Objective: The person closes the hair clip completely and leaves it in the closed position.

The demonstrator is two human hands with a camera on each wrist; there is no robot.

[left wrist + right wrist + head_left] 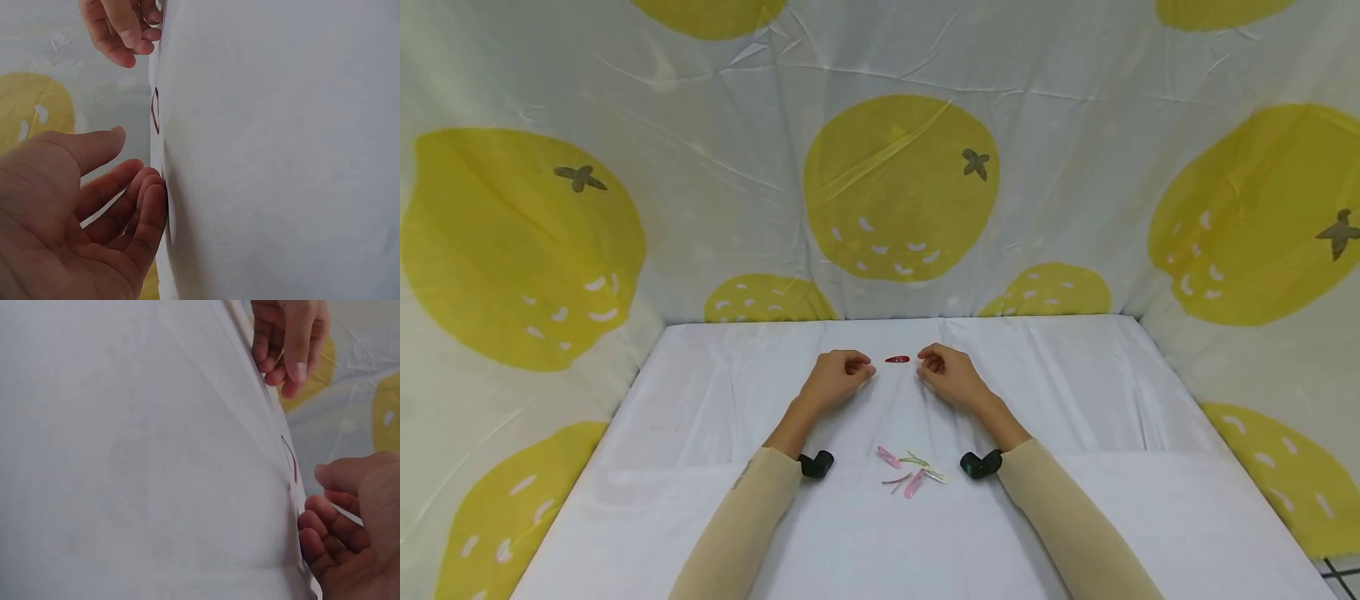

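A red snap hair clip [897,359] lies on the white cloth between the two hands, apart from both. To its left, my left hand [840,377] rests with fingers loosely bent and thumb held away from them, nothing between. My right hand [951,373] mirrors it on the other side, its fingers also loosely curved and holding nothing. In the left wrist view the red clip [155,111] shows edge-on as a thin loop, its two strips spread apart. The right wrist view has the same clip [289,459] just beyond the thumb and fingertips.
Nearer the body, between the forearms, lies a small group of hair clips: pink ones [914,483], a green one [913,459] and others. Black wrist cameras [817,465] sit at both cuffs. A lemon-print curtain [902,187] surrounds the white-covered table [700,500].
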